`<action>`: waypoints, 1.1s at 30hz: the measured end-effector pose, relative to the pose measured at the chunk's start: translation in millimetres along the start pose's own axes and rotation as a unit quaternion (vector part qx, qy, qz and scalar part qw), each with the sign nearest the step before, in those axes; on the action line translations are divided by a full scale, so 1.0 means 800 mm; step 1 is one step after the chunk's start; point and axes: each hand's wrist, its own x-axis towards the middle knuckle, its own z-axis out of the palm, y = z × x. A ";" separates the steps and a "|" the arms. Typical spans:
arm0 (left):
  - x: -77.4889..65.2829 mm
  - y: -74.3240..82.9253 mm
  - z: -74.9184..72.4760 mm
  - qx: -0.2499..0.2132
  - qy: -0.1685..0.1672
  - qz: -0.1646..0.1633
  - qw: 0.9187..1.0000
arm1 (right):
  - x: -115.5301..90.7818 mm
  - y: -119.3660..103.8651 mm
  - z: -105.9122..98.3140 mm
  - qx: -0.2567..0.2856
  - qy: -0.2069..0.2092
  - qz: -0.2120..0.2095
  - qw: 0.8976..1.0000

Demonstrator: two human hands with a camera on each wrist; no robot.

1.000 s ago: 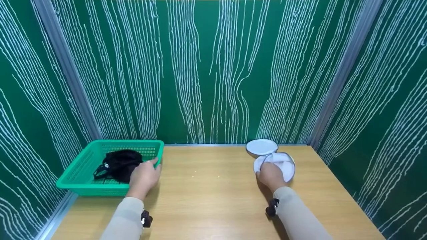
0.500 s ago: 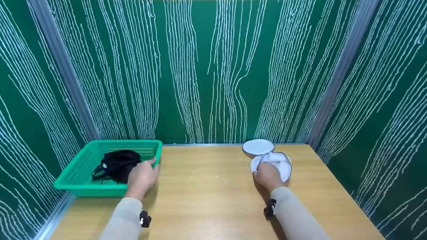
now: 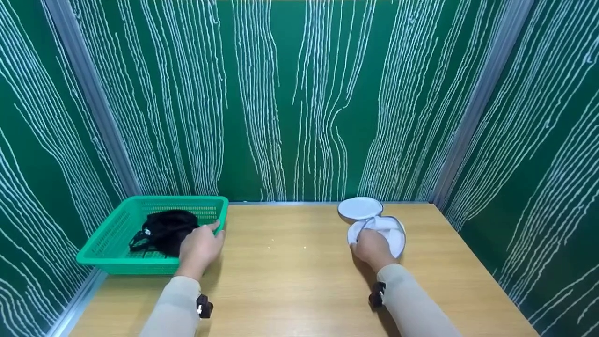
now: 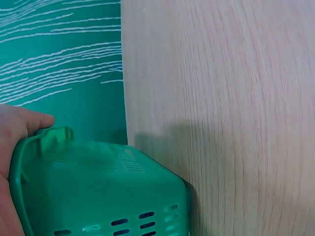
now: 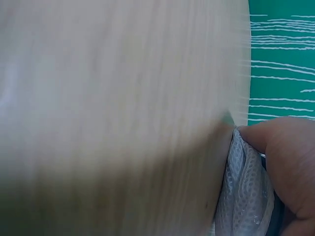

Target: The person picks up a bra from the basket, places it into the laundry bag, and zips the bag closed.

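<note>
At the left stands a green plastic basket (image 3: 117, 269) with slotted sides. A crumpled black cloth item (image 3: 171, 227) with thin straps lies in it. My left hand (image 3: 201, 248) grips the basket's right rim; in the left wrist view the thumb (image 4: 42, 119) lies along that rim. On the right, a round white mesh laundry bag (image 3: 395, 236) with a dark-edged rim stands with its round lid (image 3: 360, 208) folded back behind it. My right hand (image 3: 374, 250) grips the bag's near left wall. The right wrist view shows its white mesh bunched under the thumb (image 5: 256, 135).
Both things stand on a light wooden table (image 3: 290, 290). A green wall (image 3: 290, 117) with white wavy lines rises at its back edge, with similar panels at the left and right. Several tiny pale specks (image 3: 305, 247) lie mid-table.
The mesh bag and its lid have slid slightly left with my right hand. My left hand keeps its grip on the basket, which stays in place.
</note>
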 end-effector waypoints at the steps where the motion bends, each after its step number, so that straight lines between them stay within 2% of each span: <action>1: 0.000 0.000 0.000 -0.001 -0.002 0.000 1.000 | -0.001 -0.001 0.001 0.001 -0.002 0.002 1.000; 13: 0.003 -0.002 -0.001 -0.006 -0.001 0.004 1.000 | -0.014 -0.024 0.006 -0.013 -0.007 -0.021 1.000; 17: 0.002 -0.001 0.000 -0.008 -0.004 0.002 1.000 | -0.019 -0.029 0.006 -0.015 0.001 -0.033 0.999; 23: 0.000 0.000 0.000 0.000 0.014 0.016 1.000 | -0.025 -0.041 0.007 -0.031 0.030 -0.065 0.997; 33: 0.002 -0.002 -0.001 -0.003 0.007 0.012 1.000 | -0.035 -0.059 0.015 -0.017 0.022 -0.069 0.997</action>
